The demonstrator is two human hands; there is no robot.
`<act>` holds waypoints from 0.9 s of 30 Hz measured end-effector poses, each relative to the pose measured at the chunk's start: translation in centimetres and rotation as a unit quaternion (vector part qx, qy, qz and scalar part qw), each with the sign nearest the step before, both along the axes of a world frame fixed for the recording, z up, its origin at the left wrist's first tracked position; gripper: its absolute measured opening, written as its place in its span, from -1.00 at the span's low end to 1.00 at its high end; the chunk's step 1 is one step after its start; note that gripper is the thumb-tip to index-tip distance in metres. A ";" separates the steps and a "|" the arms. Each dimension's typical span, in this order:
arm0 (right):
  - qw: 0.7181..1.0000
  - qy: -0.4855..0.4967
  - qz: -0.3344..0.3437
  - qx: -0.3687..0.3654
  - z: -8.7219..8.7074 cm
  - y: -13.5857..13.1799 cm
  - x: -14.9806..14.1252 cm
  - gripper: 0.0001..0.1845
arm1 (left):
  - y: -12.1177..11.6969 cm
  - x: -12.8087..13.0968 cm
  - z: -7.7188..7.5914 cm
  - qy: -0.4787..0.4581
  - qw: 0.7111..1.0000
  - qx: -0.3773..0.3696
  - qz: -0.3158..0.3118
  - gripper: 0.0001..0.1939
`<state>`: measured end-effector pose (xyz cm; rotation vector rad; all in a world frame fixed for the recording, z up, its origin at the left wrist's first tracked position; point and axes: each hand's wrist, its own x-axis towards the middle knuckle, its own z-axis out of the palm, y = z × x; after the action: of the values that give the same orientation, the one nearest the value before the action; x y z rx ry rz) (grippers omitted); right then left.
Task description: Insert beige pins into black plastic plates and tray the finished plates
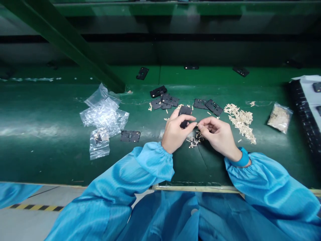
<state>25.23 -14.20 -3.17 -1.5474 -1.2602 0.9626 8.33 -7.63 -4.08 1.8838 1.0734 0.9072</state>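
My left hand [176, 130] is closed around a black plastic plate [185, 111], its thumb and index finger reaching toward the right. Fingertip to fingertip with it, my right hand [217, 134] pinches something too small to make out. Under the right hand lies a little heap of tiny black and pale pieces [195, 141], partly hidden by the fingers. Several black plates [165, 99] are piled just beyond the left hand. Two more black plates [213, 107] lie beyond the right hand, and a spread of small cream strips [240, 122] is to its right.
Clear plastic bags [104, 112] are heaped at left, near a single black plate [130, 136]. A filled bag [280, 117] and a black-edged tray [304, 110] stand at right. A green post [82, 53] slants down to the green bench [50, 150]. A blue sleeve [17, 194] shows at lower left.
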 end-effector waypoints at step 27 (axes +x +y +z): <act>0.998 0.056 0.026 -0.005 0.7 0.0 0.7 -0.75 | -0.3 -0.2 0.4 -0.050 0.994 0.080 -0.059 -0.89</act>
<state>25.96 -14.16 -2.44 -1.4538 -1.2232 1.0748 8.11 -7.89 -3.66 1.9871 0.8416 1.0326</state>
